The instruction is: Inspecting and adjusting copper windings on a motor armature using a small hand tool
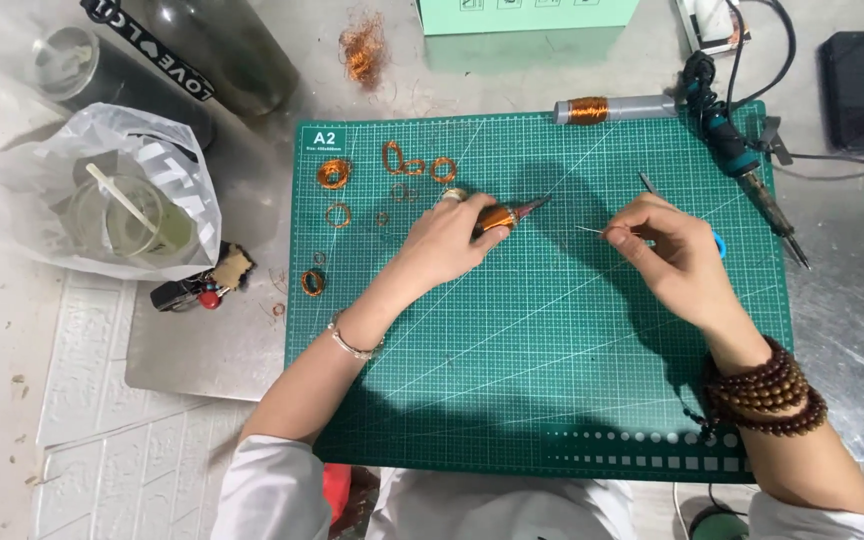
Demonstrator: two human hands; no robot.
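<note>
Over green mat (512, 380), left hand (447, 240) gripping spool (497, 217)

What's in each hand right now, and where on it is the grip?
Left hand holds a copper-wound tool around its wound middle. Right hand pinches a thin wire near its end, between its fingertips.

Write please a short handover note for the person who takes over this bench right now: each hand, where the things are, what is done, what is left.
Left hand: holds a pointed tool wound with copper wire, low over the green cutting mat.
Right hand: pinches a thin wire end between its fingertips.
Done: several small copper coils lie at the mat's upper left.
Left: the winding in hand looks unfinished.
Nearby: a grey spool of copper wire at the mat's top edge, a soldering iron on the right.
</note>
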